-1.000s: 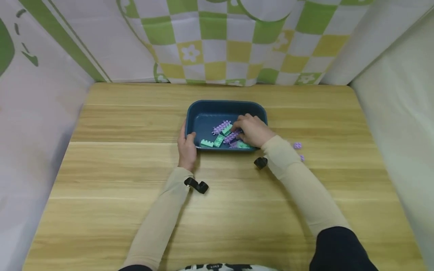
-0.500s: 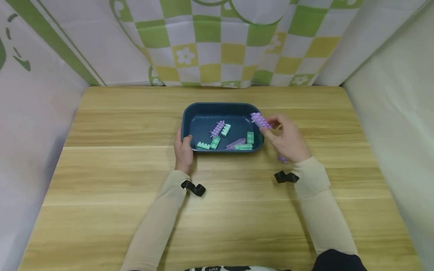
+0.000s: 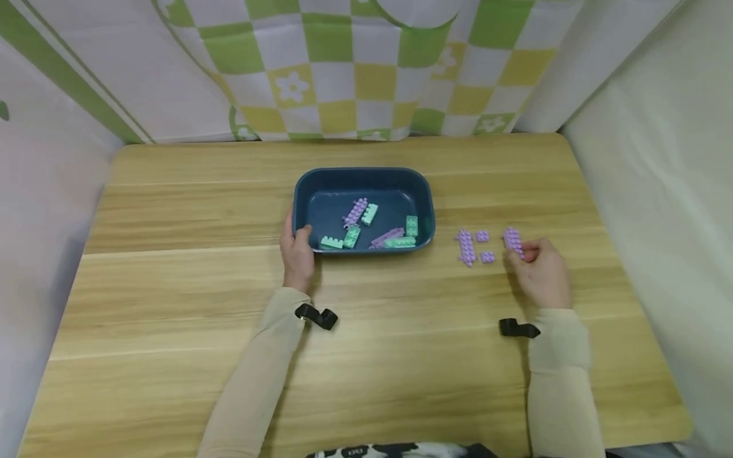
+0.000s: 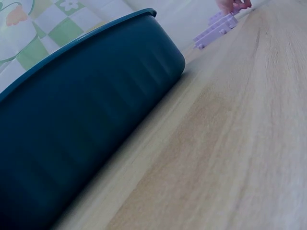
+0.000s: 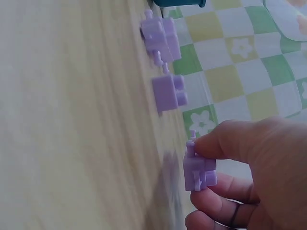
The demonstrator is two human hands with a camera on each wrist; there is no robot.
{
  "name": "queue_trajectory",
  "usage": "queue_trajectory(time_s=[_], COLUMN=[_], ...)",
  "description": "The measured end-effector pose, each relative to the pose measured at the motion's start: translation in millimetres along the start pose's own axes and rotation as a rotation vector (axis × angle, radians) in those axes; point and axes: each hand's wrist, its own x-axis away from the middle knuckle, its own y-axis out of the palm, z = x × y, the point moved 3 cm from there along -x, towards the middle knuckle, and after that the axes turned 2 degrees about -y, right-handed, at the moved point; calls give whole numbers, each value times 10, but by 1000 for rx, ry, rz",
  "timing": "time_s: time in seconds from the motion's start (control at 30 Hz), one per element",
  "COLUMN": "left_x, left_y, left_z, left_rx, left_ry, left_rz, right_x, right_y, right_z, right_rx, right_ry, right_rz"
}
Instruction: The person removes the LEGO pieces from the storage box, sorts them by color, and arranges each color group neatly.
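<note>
My right hand (image 3: pixel 543 272) pinches a purple toy building brick (image 3: pixel 512 239) with studs and side pegs, at the right of the table. In the right wrist view this brick (image 5: pixel 194 173) is between thumb and fingers. Left of it lie a long purple brick with pegs (image 3: pixel 466 247) and two small purple bricks, one behind (image 3: pixel 482 236) and one in front (image 3: pixel 487 257). With thumb over the rim and fingers outside, my left hand (image 3: pixel 298 257) grips the left end of a dark blue tray (image 3: pixel 364 173). Inside are purple bricks (image 3: pixel 356 213) and several mint green bricks (image 3: pixel 411 225).
The wooden table (image 3: pixel 172 305) carries the tray near its back middle. A green, yellow and white checked cloth (image 3: pixel 343 76) hangs behind the back edge. White fabric walls (image 3: pixel 647 178) stand at both sides. Each wrist bears a black strap mount (image 3: pixel 518 328).
My right hand has taken a purple brick out of the tray and carried it right, beside the loose purple bricks. My left hand keeps its grip on the tray. The head view has shifted slightly.
</note>
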Motion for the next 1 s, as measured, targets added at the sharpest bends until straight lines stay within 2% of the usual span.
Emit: queue_trajectory(time_s=[0.2, 0.5, 0.63, 0.73, 0.8, 0.87, 0.93, 1.0], left_x=[-3, -26, 43, 52, 27, -17, -17, -9], left_y=[-36, -26, -34, -19, -6, -3, -2, -2], left_z=[9, 12, 183, 173, 112, 11, 15, 13], left_rx=[3, 39, 15, 1, 0, 0, -5, -12], left_ry=[29, 10, 7, 8, 12, 14, 14, 13], left_rz=[-4, -37, -33, -23, -23, -15, -15, -14], right_x=[-2, 25, 19, 7, -12, -46, -92, -138], right_y=[70, 116, 117, 57, -5, -66, -84, -56], right_z=[-55, -62, -75, -90, -168, -336, -579, -860], right_rx=[8, 34, 19, 5, 8, 12, 0, -26], right_ry=[-21, -15, -35, -56, -90, -147, -235, -337], right_rz=[-9, -33, -63, -58, -25, 19, 49, 23])
